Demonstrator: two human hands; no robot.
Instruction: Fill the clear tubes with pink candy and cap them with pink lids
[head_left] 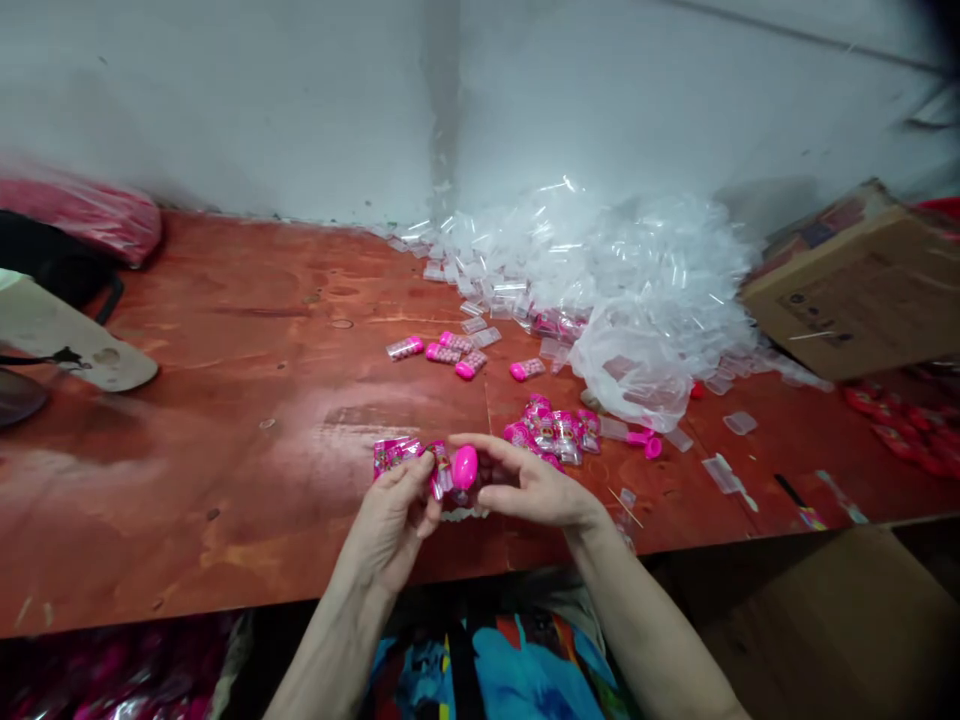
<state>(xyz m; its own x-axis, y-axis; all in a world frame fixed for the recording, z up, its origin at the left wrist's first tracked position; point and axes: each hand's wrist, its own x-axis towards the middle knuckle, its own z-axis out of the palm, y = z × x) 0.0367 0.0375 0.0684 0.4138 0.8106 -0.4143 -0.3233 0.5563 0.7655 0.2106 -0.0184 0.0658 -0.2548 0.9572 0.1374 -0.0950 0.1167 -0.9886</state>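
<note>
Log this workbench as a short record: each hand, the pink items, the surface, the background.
Left hand: thumb and finger pinching a pink printed wrapper
Right hand: curved beside a glossy pink cap; exact grip unclear
Surface: reddish wooden table
Beyond hands: loose pink-capped containers
Near right hand: cluster of pink-wrapped containers
Far side: heap of clear plastic pieces, with a translucent bag at its near edge
Right side: tilted cardboard box
</note>
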